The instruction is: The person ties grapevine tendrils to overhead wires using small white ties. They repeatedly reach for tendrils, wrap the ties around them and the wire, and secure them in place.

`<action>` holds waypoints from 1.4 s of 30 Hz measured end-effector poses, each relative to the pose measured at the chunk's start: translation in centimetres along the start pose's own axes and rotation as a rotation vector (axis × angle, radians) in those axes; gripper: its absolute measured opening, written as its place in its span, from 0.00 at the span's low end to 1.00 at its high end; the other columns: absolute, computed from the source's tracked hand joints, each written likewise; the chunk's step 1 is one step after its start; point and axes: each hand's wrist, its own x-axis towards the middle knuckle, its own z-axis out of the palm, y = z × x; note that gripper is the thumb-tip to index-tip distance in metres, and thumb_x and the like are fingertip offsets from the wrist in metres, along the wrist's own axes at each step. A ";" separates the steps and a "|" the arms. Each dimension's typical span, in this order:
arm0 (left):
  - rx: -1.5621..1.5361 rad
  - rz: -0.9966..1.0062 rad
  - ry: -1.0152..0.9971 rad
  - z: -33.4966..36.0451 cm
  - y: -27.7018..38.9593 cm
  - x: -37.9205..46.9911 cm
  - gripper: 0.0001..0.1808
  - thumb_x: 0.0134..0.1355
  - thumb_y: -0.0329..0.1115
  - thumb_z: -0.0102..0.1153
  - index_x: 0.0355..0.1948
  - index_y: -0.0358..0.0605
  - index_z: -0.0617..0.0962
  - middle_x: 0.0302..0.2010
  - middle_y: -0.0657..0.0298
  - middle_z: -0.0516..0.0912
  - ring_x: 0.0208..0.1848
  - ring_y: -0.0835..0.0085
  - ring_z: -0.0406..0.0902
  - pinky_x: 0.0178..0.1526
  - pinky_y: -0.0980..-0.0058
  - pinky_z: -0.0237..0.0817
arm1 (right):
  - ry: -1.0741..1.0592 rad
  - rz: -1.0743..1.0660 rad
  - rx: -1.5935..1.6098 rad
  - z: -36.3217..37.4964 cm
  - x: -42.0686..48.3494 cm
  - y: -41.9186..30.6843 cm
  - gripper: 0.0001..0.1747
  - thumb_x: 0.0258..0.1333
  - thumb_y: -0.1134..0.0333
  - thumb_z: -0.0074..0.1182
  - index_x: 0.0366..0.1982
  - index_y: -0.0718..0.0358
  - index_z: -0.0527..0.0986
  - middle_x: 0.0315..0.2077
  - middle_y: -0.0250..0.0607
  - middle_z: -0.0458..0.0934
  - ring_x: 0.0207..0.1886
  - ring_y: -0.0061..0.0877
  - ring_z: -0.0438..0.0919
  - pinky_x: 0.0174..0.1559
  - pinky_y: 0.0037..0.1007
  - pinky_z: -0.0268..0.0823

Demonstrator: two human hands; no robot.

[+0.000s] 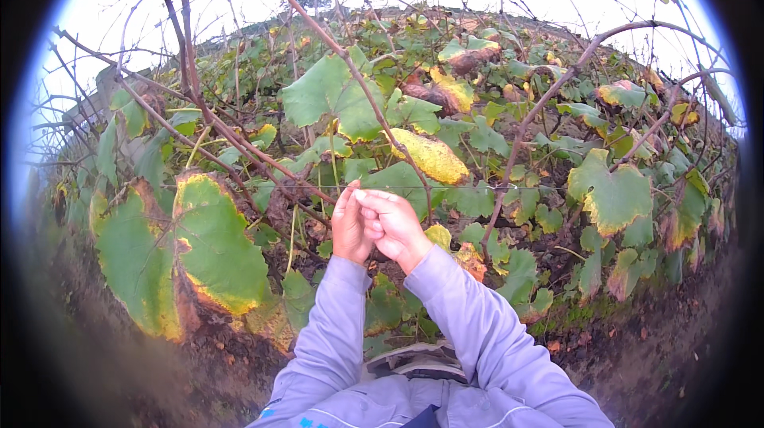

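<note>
My left hand [350, 230] and my right hand [395, 224] meet at the fingertips in front of me, at the height of a thin trellis wire [459, 187]. The right thumb and forefinger are pinched against the left fingertips. Whatever may lie between them is too small to make out. A brown vine cane [268, 162] slopes down from the upper left and passes behind my hands. Another cane [364, 84] comes down to the wire just right of them. Farther right, a thick arching cane [531, 114] crosses the wire at a small pale tie [500, 188].
A large green grapevine leaf [224, 243] with yellow and brown edges hangs at near left. A yellow leaf [427, 155] sits above my right hand. More foliage [615, 189] spreads to the right. Bare soil [644, 356] with fallen leaves lies below.
</note>
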 end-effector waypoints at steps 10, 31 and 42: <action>0.154 -0.139 0.096 1.8 -1.9 -13.9 0.35 0.85 0.61 0.35 0.56 0.39 0.82 0.48 0.59 0.86 0.53 0.67 0.83 0.59 0.64 0.73 | -0.032 -0.519 -1.234 -0.1 -13.1 -1.3 0.09 0.62 0.67 0.70 0.41 0.63 0.89 0.35 0.40 0.87 0.36 0.28 0.85 0.40 0.31 0.76; 0.809 -0.471 0.135 -2.7 -2.9 -29.7 0.10 0.72 0.30 0.68 0.51 0.36 0.86 0.41 0.63 0.88 0.41 0.79 0.84 0.44 0.76 0.77 | -0.163 0.019 -1.309 -12.2 -23.9 6.4 0.12 0.61 0.60 0.69 0.40 0.62 0.88 0.33 0.48 0.89 0.34 0.42 0.88 0.38 0.41 0.79; 0.922 -0.208 1.032 -25.2 7.2 -25.7 0.21 0.80 0.51 0.53 0.44 0.44 0.83 0.30 0.66 0.80 0.26 0.76 0.75 0.24 0.74 0.65 | 0.068 0.055 -1.242 -11.1 -28.6 5.5 0.15 0.70 0.59 0.66 0.46 0.64 0.88 0.38 0.46 0.90 0.38 0.33 0.89 0.43 0.35 0.79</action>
